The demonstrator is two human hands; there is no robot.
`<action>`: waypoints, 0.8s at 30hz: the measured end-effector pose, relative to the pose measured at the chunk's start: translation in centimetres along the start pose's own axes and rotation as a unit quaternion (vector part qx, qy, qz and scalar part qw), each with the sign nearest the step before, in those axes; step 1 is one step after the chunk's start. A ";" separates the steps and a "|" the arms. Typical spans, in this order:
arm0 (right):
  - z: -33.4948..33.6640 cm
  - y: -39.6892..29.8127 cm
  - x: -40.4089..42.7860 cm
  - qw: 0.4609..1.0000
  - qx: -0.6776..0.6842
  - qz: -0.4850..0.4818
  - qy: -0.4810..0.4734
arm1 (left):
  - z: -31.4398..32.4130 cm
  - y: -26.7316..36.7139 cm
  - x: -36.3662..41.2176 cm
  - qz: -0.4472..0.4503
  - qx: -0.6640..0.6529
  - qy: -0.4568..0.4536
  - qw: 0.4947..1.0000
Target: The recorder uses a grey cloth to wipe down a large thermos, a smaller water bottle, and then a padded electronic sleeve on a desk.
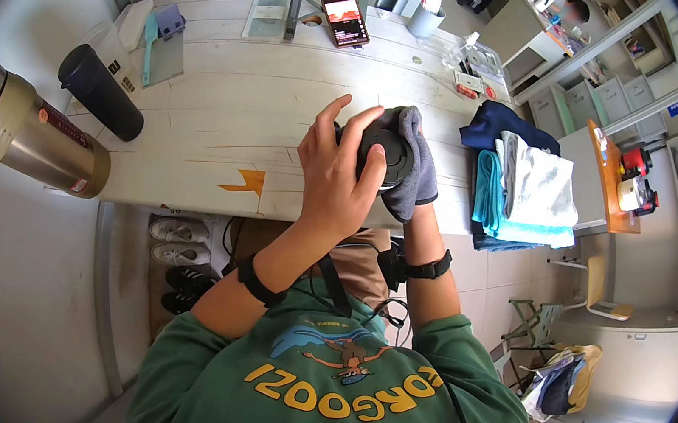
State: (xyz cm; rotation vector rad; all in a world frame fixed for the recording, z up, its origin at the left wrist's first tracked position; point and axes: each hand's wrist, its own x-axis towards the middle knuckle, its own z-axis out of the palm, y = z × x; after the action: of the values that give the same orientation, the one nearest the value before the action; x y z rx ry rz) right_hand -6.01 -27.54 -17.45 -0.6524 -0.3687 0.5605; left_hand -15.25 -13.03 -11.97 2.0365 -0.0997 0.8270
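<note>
Above the front edge of the table, I have a round black-lidded container (393, 156), probably a cup or bottle seen from the top. My left hand (337, 176) grips it from the left, with the thumb on the lid's near side and the fingers spread over its far side. A grey cloth (419, 162) with a dark hem wraps the container's right side. Under that cloth my right hand is almost wholly hidden; only the wrist and forearm (424, 232) show below it. The container's lower body is out of sight.
A steel vacuum flask (36, 132) and a black tumbler (100, 92) stand at the table's left. At the back lies a lit phone (343, 16) near a grey cup (426, 21). Folded towels and clothes (519, 188) are stacked at the right edge. Shoes (179, 242) sit below.
</note>
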 end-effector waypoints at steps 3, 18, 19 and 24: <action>-1.0 1.3 -0.2 0.986 -0.136 -0.032 0.088 | 0.4 -0.5 0.0 -0.018 -0.054 -0.006 0.998; 0.7 -0.2 -1.9 0.962 -0.216 -0.142 0.089 | -0.5 -1.0 1.0 0.057 -0.035 -0.052 0.996; 0.6 0.1 -1.9 0.961 -0.212 -0.156 0.087 | -0.6 -1.1 1.1 0.057 -0.035 -0.052 0.996; -0.7 0.5 -1.4 0.953 -0.229 -0.176 0.097 | -0.5 -1.1 0.9 0.033 -0.066 -0.072 0.995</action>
State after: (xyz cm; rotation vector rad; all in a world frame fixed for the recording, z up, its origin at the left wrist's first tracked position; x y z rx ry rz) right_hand -6.95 -28.42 -18.48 -1.0535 -0.4215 0.0618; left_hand -14.40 -11.79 -12.03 1.9737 -0.2965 0.6943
